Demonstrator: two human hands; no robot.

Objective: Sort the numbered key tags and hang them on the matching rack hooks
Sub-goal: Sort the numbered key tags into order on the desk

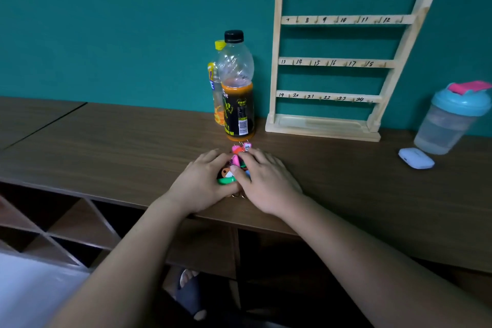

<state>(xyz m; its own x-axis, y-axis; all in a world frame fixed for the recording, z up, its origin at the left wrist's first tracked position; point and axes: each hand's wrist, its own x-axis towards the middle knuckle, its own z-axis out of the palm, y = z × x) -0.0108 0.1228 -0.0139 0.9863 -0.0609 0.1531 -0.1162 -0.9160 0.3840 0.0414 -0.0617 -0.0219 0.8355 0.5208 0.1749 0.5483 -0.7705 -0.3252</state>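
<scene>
— What's on the brown desk [106, 141]?
— A pale wooden rack [277, 61] stands upright against the teal wall, its four rails hand-numbered 1 to 24. Left of it is an orange drink bottle [238, 104]; its label print is too small to read.
— And the hands?
— The left hand [202, 181] and right hand [266, 181] lie palm-down, fingers relaxed, gripping nothing, and cover the heaped key tags [237, 153] just in front of the bottle.
</scene>
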